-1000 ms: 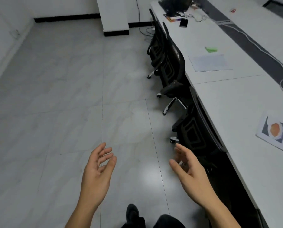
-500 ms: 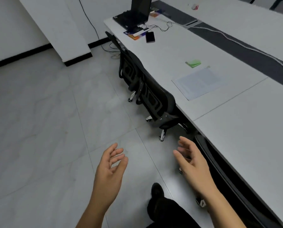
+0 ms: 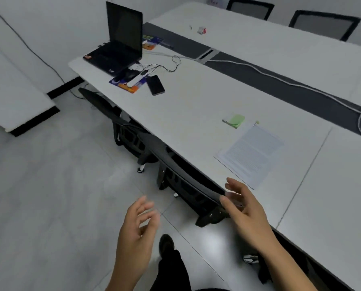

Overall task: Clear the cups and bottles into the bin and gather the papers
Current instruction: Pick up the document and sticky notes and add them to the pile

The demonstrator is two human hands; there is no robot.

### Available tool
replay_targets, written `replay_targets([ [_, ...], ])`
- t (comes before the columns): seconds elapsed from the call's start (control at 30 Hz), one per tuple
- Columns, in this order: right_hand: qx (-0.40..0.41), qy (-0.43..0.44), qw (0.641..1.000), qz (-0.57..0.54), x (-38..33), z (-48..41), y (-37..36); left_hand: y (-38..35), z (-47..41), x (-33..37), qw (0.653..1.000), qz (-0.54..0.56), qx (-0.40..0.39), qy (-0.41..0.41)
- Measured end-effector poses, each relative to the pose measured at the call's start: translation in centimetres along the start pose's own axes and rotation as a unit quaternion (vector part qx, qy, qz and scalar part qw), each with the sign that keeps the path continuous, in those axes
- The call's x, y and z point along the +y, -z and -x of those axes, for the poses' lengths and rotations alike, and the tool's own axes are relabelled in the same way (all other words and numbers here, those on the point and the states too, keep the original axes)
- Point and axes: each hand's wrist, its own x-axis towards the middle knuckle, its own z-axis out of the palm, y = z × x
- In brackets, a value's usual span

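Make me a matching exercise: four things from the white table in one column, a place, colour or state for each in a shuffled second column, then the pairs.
Things
1. laptop
2. phone
3. sticky notes
4. printed sheets

Descriptions
A. green, lying just beyond the far corner of the printed sheets
B. flat near the edge of the table, closest to the right hand
C. open, screen dark, at the far left corner
D. black, lying flat beside the mouse pad

Pairs: 1-C, 2-D, 3-A, 4-B
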Motion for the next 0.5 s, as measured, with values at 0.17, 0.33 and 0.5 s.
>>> replay_targets([
  [0.17,0.132,-0.027,0.991,0.0,-3.0,-5.0,0.1,-1.4,-13.5,4.8,0.989,-0.038,-0.142,-0.025],
  [0.33,0.25,-0.071,0.965,-0.039,-3.2,-7.2,2.8,-6.6,-21.9,9.1,0.963,-0.078,-0.251,-0.057],
  [0.5,0.296,-0.11,0.947,-0.059,-0.9,-10.7,6.0,-14.5,-24.7,10.1,0.955,-0.107,-0.268,-0.062],
])
